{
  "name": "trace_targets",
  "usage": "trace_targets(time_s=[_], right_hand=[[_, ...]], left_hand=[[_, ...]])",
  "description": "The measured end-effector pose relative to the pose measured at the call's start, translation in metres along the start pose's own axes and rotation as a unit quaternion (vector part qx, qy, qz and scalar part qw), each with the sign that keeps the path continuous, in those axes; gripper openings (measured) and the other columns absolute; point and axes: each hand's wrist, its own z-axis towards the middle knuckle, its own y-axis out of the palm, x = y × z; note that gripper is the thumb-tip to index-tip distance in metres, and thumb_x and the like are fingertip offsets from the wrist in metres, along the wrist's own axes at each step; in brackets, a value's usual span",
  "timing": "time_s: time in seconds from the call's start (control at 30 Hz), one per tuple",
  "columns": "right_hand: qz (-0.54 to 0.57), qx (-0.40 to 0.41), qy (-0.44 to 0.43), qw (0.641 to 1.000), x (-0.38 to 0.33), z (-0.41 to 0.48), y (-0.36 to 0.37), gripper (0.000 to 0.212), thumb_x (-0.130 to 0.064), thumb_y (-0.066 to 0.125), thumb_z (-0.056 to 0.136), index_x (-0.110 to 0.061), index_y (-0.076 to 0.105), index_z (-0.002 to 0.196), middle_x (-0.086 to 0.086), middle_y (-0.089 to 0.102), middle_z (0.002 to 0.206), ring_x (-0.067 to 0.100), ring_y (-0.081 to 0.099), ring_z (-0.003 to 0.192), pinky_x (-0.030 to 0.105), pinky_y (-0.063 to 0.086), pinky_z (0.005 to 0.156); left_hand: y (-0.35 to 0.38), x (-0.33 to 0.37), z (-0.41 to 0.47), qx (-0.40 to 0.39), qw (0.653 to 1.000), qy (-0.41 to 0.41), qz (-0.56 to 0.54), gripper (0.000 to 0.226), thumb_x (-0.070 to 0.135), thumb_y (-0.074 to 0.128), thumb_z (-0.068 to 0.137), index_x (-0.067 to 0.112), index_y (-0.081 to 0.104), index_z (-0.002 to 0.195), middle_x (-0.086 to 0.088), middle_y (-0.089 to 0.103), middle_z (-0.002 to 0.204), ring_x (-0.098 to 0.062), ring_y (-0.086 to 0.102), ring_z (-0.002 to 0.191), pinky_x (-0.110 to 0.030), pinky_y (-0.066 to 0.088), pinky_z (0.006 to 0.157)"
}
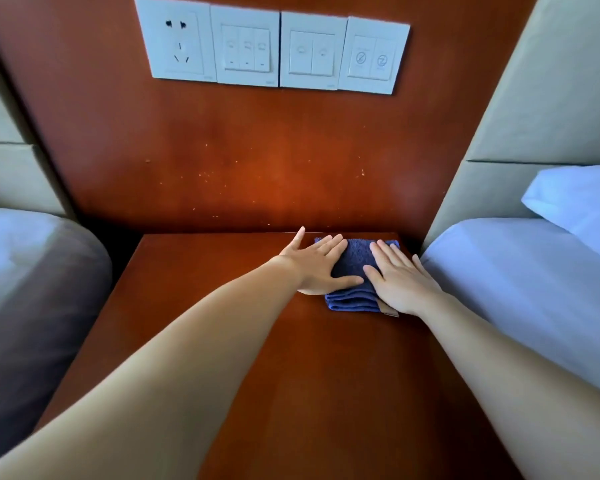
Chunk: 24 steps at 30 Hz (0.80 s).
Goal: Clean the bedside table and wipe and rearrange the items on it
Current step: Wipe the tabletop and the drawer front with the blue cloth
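Two hands flat on cloth

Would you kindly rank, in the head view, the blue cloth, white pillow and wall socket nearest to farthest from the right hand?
1. blue cloth, under the right hand
2. white pillow, on the right
3. wall socket, high up left

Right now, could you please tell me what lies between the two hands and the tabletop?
A folded blue cloth lies there, under the left hand and right hand, both laid flat, as the head view shows.
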Motion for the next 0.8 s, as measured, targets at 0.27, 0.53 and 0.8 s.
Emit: trace_targets(time_s=[0.27,0.53,0.8], right_hand=[[-0.008,0.005,-0.028,1.0,-0.075,0.046,0.0,0.058,-0.044,0.01,0.104,-0.023,-0.005,0.157,-0.007,-0.01,0.164,0.011,-0.013,0.15,0.041,-0.009,0.121],[-0.009,-0.001,-0.132,0.991,-0.214,0.058,0.019,0.061,-0.043,0.011,0.104,-0.017,-0.006,0.156,0.0,-0.011,0.164,0.017,-0.013,0.15,0.043,-0.01,0.121],[-0.004,-0.001,-0.182,0.983,-0.277,0.051,0.029,0.06,-0.042,0.013,0.104,-0.019,-0.005,0.157,0.0,-0.009,0.164,0.018,-0.012,0.15,0.042,-0.008,0.122]], left_hand=[[0.003,-0.081,-0.018,0.002,0.999,-0.042,0.009,0.094,0.081,0.01,0.085,0.023,-0.012,0.156,0.008,-0.011,0.164,-0.007,-0.01,0.149,-0.052,-0.018,0.117],[0.019,-0.189,-0.111,-0.032,0.992,-0.117,0.026,0.104,0.085,0.002,0.072,0.025,-0.017,0.154,0.009,-0.014,0.163,-0.005,-0.012,0.148,-0.048,-0.015,0.119],[0.03,-0.229,-0.167,-0.04,0.986,-0.16,0.018,0.106,0.086,0.004,0.07,0.026,-0.014,0.155,0.011,-0.011,0.163,-0.001,-0.011,0.147,-0.046,-0.016,0.12]])
